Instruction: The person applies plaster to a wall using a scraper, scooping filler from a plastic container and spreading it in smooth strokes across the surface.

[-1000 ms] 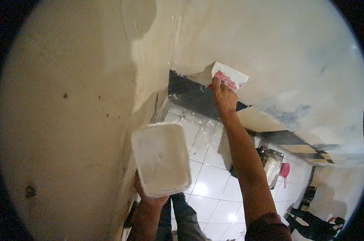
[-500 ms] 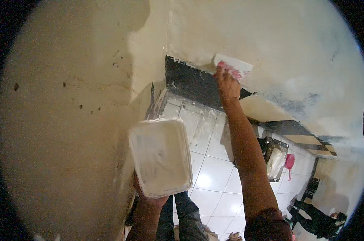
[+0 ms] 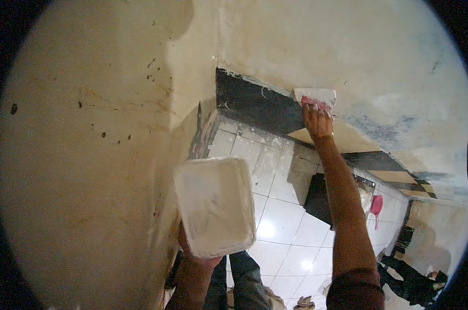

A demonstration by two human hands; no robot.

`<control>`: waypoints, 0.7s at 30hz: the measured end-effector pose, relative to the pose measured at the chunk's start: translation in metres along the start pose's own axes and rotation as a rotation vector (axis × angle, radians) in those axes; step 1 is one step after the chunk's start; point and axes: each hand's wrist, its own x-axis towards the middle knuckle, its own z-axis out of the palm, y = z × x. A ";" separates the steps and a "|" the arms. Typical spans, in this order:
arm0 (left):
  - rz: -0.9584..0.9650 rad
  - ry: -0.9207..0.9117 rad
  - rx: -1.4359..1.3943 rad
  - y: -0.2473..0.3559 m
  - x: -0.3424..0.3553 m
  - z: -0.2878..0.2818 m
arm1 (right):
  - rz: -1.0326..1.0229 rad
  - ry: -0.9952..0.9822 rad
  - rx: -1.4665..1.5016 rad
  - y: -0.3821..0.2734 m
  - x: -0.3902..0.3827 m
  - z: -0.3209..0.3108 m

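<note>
Right arm stretched out straight, right hand (image 3: 317,118) closed round red handle of wide putty knife (image 3: 316,96), blade pressed flat against cream wall (image 3: 348,46) just above black skirting band (image 3: 254,106). Left hand (image 3: 192,253) held low, fingers wrapped under white rectangular tub (image 3: 216,205) coated with plaster, tub tilted, close beside left wall (image 3: 89,155). White tiled floor (image 3: 280,227) seen below. Pink scoop (image 3: 376,206) seen far right, well apart.

tray (image 3: 215,206) left, held above floor tiles (image 3: 280,227), scraper (image 3: 316,98) right, against wall (image 3: 348,46)
</note>
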 end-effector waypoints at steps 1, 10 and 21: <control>0.004 0.021 -0.023 0.002 -0.001 0.000 | 0.005 0.050 0.019 -0.013 -0.001 -0.009; 0.114 0.006 0.063 0.006 -0.006 0.000 | -0.128 0.003 0.822 -0.094 0.158 -0.118; 0.080 0.294 -0.038 -0.002 -0.026 -0.062 | -0.427 -0.623 0.010 0.056 0.049 -0.067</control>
